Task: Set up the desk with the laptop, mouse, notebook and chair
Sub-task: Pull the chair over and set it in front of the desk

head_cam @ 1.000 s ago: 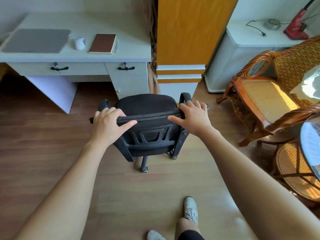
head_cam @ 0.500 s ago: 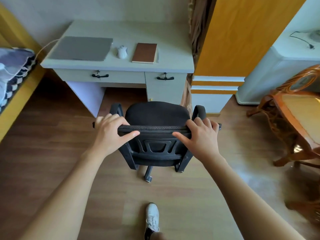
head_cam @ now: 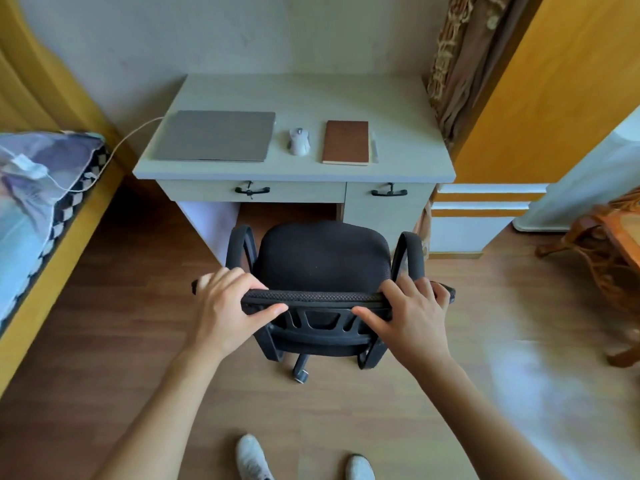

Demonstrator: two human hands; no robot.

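- Shoes (head_cam: 250, 457): two white shoes on the wood floor (head_cam: 104, 341) at the bottom edge, directly behind the chair. The person stands square to the desk, which suits a straight push.
- Left hand (head_cam: 227, 308): clamped on the left end of the chair's top rail, fingers over the front and thumb pressed under the rear edge.
- Right hand (head_cam: 410, 313): clamped on the right end of the same rail in a mirrored hold. Judgement: the wide, even spacing lets both arms steer the casters without the seat swivelling.
- Chair (head_cam: 322, 258): black, with armrests, back towards the person and seat towards the desk. It stands just before the kneehole, roughly in line with it, not yet tucked under. One caster shows below the seat.
- Desk (head_cam: 298, 98): pale top against the wall, two drawers with dark handles below. The kneehole lies under the left drawer; a closed cabinet lies under the right.
- Laptop (head_cam: 214, 135): closed, flat on the left of the top, with a white cable running off towards the bed (head_cam: 41, 188).
- Mouse (head_cam: 299, 141): white, between laptop and notebook, touching neither.
- Notebook (head_cam: 346, 142): brown, closed, right of the mouse and squared to the front edge.
- Assessment: the desktop items appear placed; seating the chair looks to be the remaining step. The right armrest may foul the cabinet front.
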